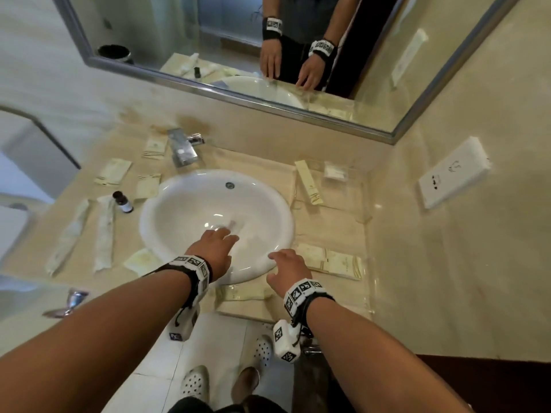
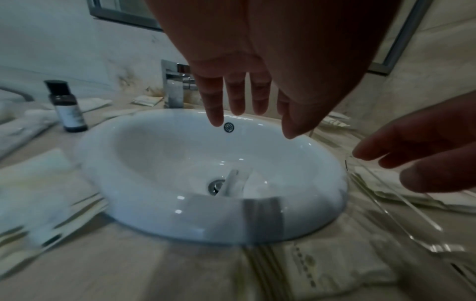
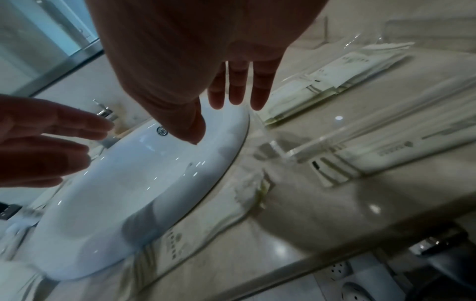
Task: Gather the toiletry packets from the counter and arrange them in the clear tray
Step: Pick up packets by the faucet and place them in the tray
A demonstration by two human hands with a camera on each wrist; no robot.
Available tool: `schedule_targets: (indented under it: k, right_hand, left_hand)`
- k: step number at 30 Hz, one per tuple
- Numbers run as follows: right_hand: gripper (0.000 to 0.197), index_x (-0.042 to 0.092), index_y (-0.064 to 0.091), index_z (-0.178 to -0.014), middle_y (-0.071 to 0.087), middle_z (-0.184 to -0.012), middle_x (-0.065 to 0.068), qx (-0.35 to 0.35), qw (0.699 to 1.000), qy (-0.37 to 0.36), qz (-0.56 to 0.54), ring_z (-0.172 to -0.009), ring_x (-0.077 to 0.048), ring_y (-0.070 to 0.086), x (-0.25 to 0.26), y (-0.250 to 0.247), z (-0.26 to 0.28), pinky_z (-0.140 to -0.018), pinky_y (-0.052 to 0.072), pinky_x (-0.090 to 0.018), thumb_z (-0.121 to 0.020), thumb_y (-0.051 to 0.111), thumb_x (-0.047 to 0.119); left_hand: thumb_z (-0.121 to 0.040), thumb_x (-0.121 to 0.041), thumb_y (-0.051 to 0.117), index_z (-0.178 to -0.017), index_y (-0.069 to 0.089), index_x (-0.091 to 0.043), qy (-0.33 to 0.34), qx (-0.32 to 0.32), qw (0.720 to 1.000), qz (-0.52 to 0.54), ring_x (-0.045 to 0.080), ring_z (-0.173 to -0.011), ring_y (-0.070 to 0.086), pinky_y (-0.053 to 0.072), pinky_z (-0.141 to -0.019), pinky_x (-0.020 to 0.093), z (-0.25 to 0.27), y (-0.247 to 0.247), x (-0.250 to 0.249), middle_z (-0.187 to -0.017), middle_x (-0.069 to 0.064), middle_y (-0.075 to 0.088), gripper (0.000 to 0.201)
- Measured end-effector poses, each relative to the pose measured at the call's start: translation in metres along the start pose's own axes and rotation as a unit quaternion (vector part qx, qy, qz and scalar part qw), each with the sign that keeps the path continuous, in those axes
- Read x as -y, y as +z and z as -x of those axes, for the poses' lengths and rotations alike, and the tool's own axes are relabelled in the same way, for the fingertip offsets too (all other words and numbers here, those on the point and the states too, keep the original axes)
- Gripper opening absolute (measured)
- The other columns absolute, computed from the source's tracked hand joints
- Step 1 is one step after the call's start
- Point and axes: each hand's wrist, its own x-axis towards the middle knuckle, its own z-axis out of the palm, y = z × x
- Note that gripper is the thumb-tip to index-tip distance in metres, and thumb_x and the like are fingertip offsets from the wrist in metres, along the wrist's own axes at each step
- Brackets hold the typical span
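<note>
Several cream toiletry packets (image 1: 113, 172) lie on the counter left of the white sink (image 1: 179, 204), and one packet (image 1: 241, 293) lies at its front edge. The clear tray (image 1: 365, 222) stands right of the sink, with a long yellow packet (image 1: 308, 183) and flat packets (image 1: 331, 262) inside. My left hand (image 1: 220, 236) hovers open over the basin, fingers (image 2: 231, 97) straight and empty. My right hand (image 1: 283, 260) is spread open above the sink's right front rim beside the tray, fingers (image 3: 237, 87) holding nothing.
A small dark bottle (image 1: 122, 201) stands left of the sink among long white sachets (image 1: 104, 234). The chrome tap (image 1: 183, 147) sits behind the basin, below the mirror (image 1: 238, 55). A clear item (image 2: 231, 183) lies by the drain. The wall stands just beyond the tray.
</note>
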Motion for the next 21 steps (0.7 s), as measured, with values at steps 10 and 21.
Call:
schedule_targets:
  k: [10,21]
  right_hand:
    - [0.056,0.027,0.046,-0.147,0.036,-0.153,-0.001,0.012,0.999,-0.031,0.027,-0.139,-0.023,0.036,0.056,0.001,-0.006,-0.112,0.037,-0.035,-0.092,0.058,0.03]
    - [0.053,0.031,0.049,-0.143,0.043,-0.148,0.0,0.049,0.994,-0.061,0.069,-0.133,-0.022,0.044,0.123,0.021,-0.039,-0.107,0.041,-0.033,-0.091,0.059,0.031]
  left_hand:
    - [-0.092,-0.022,0.053,-0.144,0.041,-0.028,-0.059,-0.056,0.996,0.034,0.026,-0.128,0.043,0.049,-0.096,0.039,0.038,-0.025,0.068,-0.147,0.002,0.036,0.053]
    - [-0.098,-0.03,0.048,-0.123,0.056,-0.027,-0.19,-0.103,0.971,0.101,0.021,-0.098,0.061,0.048,-0.078,0.032,0.05,-0.046,0.149,-0.115,0.002,0.056,0.026]
